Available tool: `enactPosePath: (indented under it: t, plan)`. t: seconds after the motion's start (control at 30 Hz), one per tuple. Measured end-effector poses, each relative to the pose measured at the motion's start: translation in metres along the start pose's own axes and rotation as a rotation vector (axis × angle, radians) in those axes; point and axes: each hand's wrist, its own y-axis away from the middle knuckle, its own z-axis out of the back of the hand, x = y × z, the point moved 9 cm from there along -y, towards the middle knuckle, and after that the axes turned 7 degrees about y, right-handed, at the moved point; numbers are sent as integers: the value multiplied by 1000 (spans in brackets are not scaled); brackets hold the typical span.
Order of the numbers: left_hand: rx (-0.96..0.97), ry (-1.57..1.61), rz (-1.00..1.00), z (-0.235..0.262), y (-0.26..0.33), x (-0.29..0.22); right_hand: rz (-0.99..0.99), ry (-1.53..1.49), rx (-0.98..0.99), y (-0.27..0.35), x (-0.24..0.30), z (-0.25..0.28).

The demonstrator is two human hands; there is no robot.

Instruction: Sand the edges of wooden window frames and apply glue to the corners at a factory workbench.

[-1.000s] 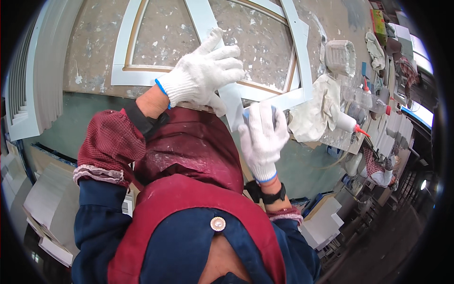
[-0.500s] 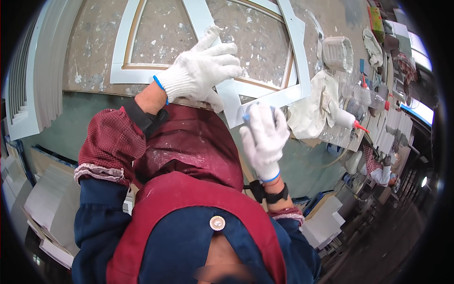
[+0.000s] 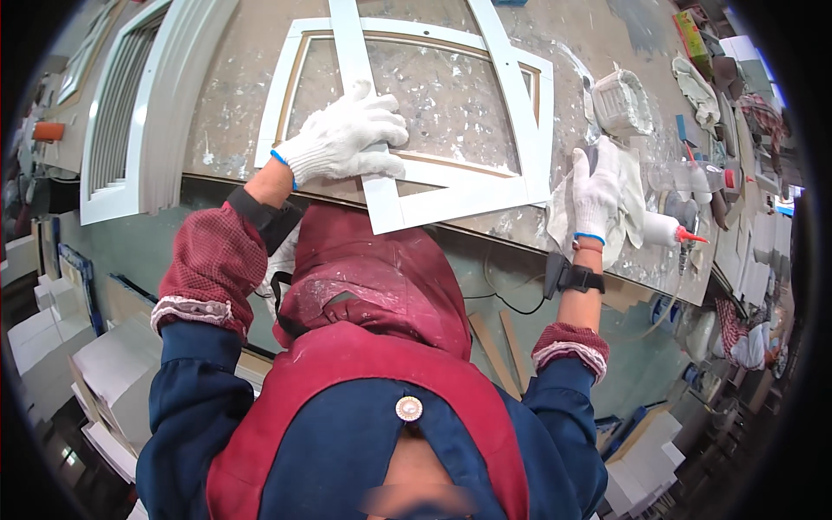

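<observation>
My left hand (image 3: 345, 137), in a white knit glove, lies flat with spread fingers on the lower bar of a white-painted wooden frame (image 3: 458, 194) that rests on the workbench. My right hand (image 3: 596, 189), also gloved, reaches to the right of the frame and rests on a crumpled white cloth (image 3: 631, 192) at the bench edge. Whether it grips the cloth or something under it, I cannot tell. A white squeeze bottle with a red nozzle (image 3: 669, 231) lies just right of that hand.
A white tub smeared with filler (image 3: 620, 100) stands behind the cloth. A white louvred panel (image 3: 130, 113) lies at the left of the bench (image 3: 234, 78). Rags and small tools crowd the right side. White blocks are stacked on the floor at the left (image 3: 52, 347).
My right hand has left the frame's lower right corner and moved right onto the cloth. The left hand has stayed on the frame.
</observation>
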Motion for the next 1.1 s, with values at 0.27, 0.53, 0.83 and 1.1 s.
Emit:
enactPosePath:
  t: [0.27, 0.53, 0.83, 1.1]
  plan:
    - [-445, 547, 187, 25, 70, 18, -308, -219, -516, 81, -85, 98]
    - [-638, 830, 150, 37, 106, -13, -583, -596, -442, 72, -196, 23]
    - [-585, 1004, 127, 28, 115, -44, -834, -357, -382, 66, -259, -5]
    - [-428, 794, 121, 22, 93, -68, -766, -653, -445, 44, -291, -40]
